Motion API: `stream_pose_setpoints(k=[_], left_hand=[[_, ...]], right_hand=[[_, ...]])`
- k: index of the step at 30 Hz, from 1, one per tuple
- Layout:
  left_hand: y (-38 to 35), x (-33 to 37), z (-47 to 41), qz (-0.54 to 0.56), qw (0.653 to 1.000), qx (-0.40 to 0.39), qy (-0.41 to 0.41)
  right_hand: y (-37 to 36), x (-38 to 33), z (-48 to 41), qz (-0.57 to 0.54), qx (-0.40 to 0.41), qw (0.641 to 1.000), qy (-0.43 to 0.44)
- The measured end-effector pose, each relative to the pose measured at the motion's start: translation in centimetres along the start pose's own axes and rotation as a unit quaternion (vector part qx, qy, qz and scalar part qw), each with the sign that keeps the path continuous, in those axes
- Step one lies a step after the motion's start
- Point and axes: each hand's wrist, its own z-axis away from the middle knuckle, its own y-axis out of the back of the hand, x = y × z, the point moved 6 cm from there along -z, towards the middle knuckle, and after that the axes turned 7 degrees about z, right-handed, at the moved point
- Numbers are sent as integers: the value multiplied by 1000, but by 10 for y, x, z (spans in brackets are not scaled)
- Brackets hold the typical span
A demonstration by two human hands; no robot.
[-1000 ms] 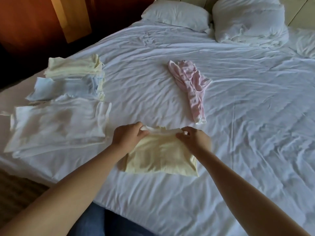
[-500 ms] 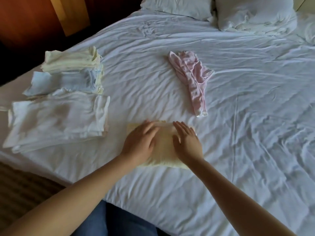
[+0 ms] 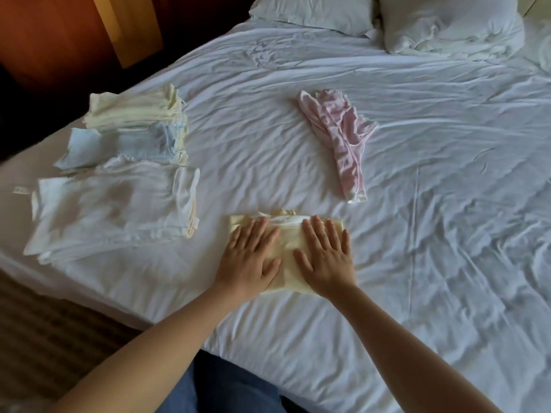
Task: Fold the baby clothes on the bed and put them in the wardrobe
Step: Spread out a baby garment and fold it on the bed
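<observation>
A folded pale yellow baby garment (image 3: 287,254) lies on the white bed (image 3: 447,234) near its front edge. My left hand (image 3: 250,260) and my right hand (image 3: 326,257) both press flat on it, fingers straight and spread. Beyond it lies a crumpled pink garment (image 3: 343,138), unfolded. To the left sit folded clothes: a white piece (image 3: 113,207) in front, a light blue one (image 3: 119,144) behind it, and a cream one (image 3: 134,110) furthest back.
Two white pillows (image 3: 447,22) lie at the head of the bed. A dark wooden wall with a lighter panel (image 3: 125,25) stands at the far left. Patterned carpet (image 3: 44,338) shows beside the bed, and my jeans (image 3: 223,386) below.
A second ago both hands pinched the yellow garment's top edge. They have let go, folded it smaller, and now lie flat on it, smoothing it.
</observation>
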Motion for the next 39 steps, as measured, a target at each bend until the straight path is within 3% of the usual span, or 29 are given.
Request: stream_pose_setpoints(k=[6, 9, 12, 17, 20, 23, 26, 28, 32, 39], left_hand=[[13, -3, 6, 81, 996, -23, 27], [20, -12, 22, 103, 989, 6, 105], [16, -21, 37, 103, 971, -49, 212], [30, -18, 33, 87, 966, -21, 244], [33, -22, 26, 149, 952, -21, 268], [35, -28, 18, 294, 915, -11, 275], [36, -29, 14, 356, 893, -23, 275], [37, -29, 12, 364, 893, -20, 265], [52, -26, 11, 360, 902, 27, 238], [138, -43, 22, 340, 909, 166, 174]], right_hand=[[8, 8, 2, -64, -61, 996, -17], [15, 28, 19, -140, -44, 985, -88], [20, 40, 38, -169, -39, 974, -148], [28, 35, 37, -173, -54, 966, -184], [32, 35, 30, -178, -94, 959, -201], [36, 38, 22, -238, -104, 944, -205], [41, 38, 21, -350, -99, 900, -238], [48, 35, 21, -391, -96, 882, -244], [71, 31, 19, -407, -47, 882, -235], [122, -14, 7, -476, 55, 867, -137]])
